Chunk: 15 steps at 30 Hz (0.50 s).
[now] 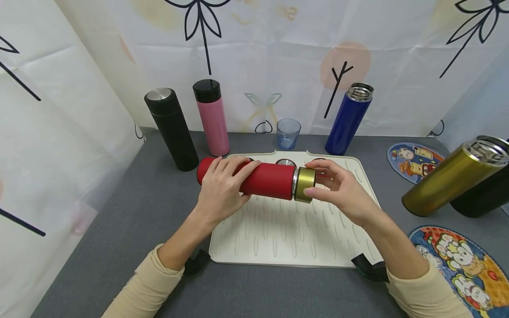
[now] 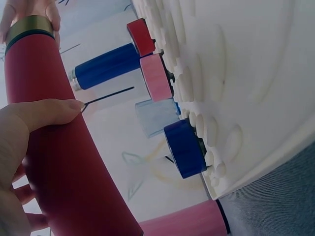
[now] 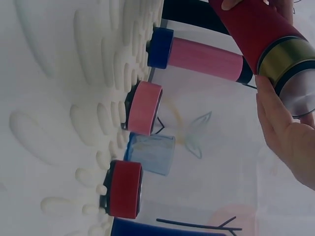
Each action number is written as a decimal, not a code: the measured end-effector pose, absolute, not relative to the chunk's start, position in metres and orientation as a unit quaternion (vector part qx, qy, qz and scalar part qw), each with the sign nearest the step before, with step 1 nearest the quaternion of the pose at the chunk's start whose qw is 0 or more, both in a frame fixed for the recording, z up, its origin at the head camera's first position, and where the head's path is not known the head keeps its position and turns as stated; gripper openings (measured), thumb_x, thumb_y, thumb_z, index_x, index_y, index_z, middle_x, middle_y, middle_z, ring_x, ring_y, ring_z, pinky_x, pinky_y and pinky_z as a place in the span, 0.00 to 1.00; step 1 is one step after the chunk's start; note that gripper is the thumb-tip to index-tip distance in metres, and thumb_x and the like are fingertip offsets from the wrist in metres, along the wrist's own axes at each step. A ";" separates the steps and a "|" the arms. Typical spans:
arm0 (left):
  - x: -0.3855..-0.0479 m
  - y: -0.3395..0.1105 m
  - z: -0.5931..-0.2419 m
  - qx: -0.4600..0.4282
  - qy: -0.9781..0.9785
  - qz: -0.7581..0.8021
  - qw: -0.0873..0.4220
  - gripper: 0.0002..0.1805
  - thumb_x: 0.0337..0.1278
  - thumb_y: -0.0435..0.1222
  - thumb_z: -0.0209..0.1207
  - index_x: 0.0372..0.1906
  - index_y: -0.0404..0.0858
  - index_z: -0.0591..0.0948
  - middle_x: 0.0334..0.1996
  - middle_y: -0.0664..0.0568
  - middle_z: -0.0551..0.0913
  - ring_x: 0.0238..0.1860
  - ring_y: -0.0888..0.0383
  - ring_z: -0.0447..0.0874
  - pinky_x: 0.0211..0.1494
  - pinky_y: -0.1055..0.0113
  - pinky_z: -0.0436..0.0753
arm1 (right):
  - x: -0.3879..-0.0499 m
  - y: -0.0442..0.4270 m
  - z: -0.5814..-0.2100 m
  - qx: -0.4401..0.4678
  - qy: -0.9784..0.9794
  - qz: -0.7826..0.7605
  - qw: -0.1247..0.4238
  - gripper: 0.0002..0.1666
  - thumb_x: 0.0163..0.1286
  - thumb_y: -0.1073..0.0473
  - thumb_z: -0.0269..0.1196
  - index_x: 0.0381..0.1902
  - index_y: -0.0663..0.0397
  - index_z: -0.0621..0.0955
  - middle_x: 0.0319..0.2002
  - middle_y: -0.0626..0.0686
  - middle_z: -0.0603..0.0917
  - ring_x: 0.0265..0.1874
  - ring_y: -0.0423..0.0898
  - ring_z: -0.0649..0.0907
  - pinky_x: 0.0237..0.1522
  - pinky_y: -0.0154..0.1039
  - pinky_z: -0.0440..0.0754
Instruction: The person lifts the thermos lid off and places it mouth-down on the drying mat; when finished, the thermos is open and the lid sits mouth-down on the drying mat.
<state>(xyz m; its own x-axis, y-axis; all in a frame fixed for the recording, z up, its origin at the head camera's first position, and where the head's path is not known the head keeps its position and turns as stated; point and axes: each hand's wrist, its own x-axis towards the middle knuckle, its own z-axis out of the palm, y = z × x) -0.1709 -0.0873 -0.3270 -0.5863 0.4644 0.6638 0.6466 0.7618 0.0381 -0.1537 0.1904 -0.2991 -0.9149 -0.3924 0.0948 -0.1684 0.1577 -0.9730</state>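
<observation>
A red bottle lies nearly level above the white ridged tray. My left hand grips its body, the thumb across it in the left wrist view. At its right end sits a gold cap, which my right hand holds between thumb and fingers. The right wrist view shows the gold cap with its silver top and my right hand around its side. On the tray stand a blue cap, a pink cap and a red cap.
Behind the tray stand a black bottle, a pink bottle, a glass and an uncapped blue bottle. At right, an uncapped gold bottle leans in view before a dark one, near two patterned mats.
</observation>
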 end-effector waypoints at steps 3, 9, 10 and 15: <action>-0.171 -0.088 -0.326 -0.318 -0.881 -0.143 0.319 0.41 0.24 0.38 0.79 0.57 0.42 0.79 0.52 0.44 0.77 0.52 0.45 0.74 0.57 0.47 0.71 | -0.155 0.191 -0.301 -0.212 0.761 -0.610 0.069 0.30 0.60 0.71 0.66 0.59 0.63 0.69 0.57 0.59 0.68 0.51 0.54 0.76 0.43 0.40 0.81; -0.174 -0.091 -0.325 -0.318 -0.884 -0.147 0.309 0.45 0.17 0.39 0.81 0.57 0.42 0.78 0.52 0.45 0.77 0.51 0.46 0.74 0.54 0.49 0.75 | -0.156 0.193 -0.303 -0.259 0.776 -0.575 0.021 0.34 0.53 0.75 0.69 0.58 0.64 0.69 0.57 0.58 0.69 0.51 0.54 0.77 0.48 0.36 0.79; -0.174 -0.091 -0.325 -0.317 -0.884 -0.150 0.309 0.45 0.17 0.39 0.81 0.57 0.42 0.78 0.51 0.45 0.77 0.51 0.46 0.74 0.54 0.49 0.75 | -0.156 0.193 -0.303 -0.259 0.777 -0.574 0.016 0.35 0.53 0.75 0.69 0.59 0.64 0.69 0.58 0.58 0.69 0.52 0.53 0.76 0.50 0.35 0.78; -0.173 -0.093 -0.324 -0.314 -0.883 -0.169 0.306 0.41 0.24 0.39 0.79 0.57 0.42 0.78 0.52 0.45 0.77 0.50 0.46 0.74 0.54 0.48 0.75 | -0.154 0.192 -0.301 -0.219 0.769 -0.600 0.038 0.38 0.55 0.73 0.68 0.62 0.60 0.66 0.58 0.60 0.68 0.53 0.50 0.77 0.48 0.35 0.78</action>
